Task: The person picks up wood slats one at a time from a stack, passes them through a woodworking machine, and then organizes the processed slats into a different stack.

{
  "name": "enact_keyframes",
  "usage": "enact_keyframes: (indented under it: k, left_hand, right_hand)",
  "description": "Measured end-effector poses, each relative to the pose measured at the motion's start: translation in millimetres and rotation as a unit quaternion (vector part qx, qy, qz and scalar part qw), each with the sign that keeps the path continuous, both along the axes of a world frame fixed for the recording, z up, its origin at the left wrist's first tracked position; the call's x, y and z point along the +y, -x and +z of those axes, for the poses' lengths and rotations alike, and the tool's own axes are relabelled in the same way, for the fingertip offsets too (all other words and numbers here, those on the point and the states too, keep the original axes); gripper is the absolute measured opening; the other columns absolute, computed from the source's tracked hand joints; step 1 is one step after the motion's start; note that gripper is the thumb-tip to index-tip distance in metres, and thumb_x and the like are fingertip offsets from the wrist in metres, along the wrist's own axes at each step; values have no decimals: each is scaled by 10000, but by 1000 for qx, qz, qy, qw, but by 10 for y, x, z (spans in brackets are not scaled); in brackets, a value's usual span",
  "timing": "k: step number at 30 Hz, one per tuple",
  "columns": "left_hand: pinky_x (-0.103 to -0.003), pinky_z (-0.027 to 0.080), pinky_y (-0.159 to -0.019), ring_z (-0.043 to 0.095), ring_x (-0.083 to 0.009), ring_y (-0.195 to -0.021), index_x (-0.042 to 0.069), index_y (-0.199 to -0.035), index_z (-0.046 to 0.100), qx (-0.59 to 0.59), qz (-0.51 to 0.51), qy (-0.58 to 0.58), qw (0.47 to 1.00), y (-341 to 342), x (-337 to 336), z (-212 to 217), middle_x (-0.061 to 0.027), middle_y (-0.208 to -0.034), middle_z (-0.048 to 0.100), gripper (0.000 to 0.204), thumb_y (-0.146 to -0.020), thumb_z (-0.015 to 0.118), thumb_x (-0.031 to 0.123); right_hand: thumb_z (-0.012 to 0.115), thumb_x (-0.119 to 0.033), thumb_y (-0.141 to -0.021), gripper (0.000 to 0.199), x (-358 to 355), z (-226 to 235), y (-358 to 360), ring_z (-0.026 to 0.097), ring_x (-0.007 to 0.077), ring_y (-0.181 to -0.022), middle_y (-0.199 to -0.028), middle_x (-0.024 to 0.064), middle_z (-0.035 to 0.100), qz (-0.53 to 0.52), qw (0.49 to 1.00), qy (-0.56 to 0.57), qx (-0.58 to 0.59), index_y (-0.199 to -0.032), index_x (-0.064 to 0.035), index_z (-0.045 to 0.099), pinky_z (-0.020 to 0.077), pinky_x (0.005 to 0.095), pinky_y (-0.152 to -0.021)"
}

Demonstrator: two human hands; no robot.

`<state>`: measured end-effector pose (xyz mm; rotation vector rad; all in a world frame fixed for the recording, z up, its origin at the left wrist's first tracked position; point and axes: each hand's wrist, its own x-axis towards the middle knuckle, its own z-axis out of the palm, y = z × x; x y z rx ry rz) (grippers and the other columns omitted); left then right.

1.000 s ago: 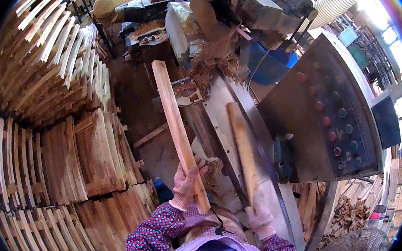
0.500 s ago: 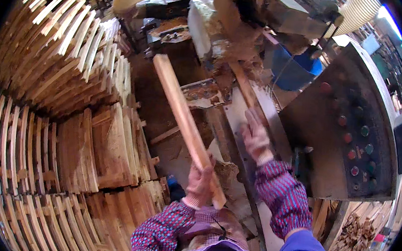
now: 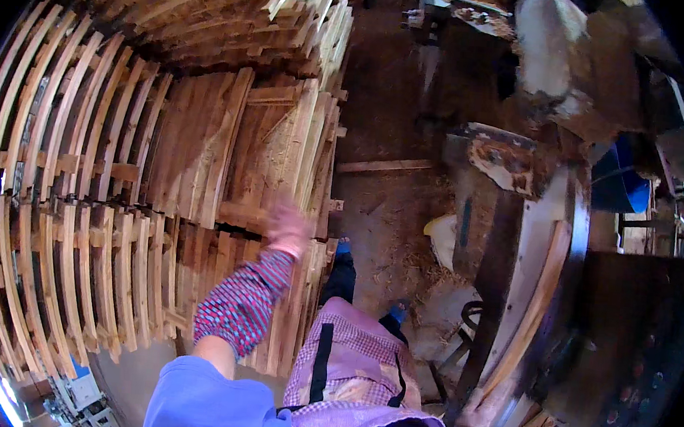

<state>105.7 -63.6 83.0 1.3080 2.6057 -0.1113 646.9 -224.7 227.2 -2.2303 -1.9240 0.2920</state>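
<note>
My left hand (image 3: 288, 229), in a pinkish work glove and smeared by motion, is at the side of a tall stack of wooden boards (image 3: 193, 144). Its fingers are too blurred to show whether they touch or grip a board. Low in the picture, my right hand (image 3: 469, 420) is closed around the near end of a long wooden strip (image 3: 536, 300). That strip lies along the pale metal bed (image 3: 553, 187) of a woodworking machine, its far end pointing away from me. The right hand is partly hidden by my apron.
More slatted wood stacks (image 3: 69, 263) rise along the left. Sawdust and a loose stick (image 3: 385, 166) lie on the floor between stacks and machine. A dark control panel (image 3: 631, 344) stands at the right, and a blue bin (image 3: 622, 177) sits behind the bed.
My view has swung left toward the stacks. The wooden strip in my left hand has left it, and that hand has moved over to the boards. My right hand is now back by my body.
</note>
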Motion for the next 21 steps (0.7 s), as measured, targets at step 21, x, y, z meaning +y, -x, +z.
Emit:
enact_keyframes:
  k: [21]
  left_hand:
    - [-311, 550, -719, 627, -202, -768, -14, -1125, 527, -673, 220, -255, 658, -366, -123, 989, -81, -894, 611, 423, -754, 600, 174]
  right_hand:
    - [616, -95, -875, 538, 2308, 304, 1865, 550, 275, -1191, -1296, 139, 575, 206, 913, 134, 325, -1394, -36, 485, 444, 377, -1001]
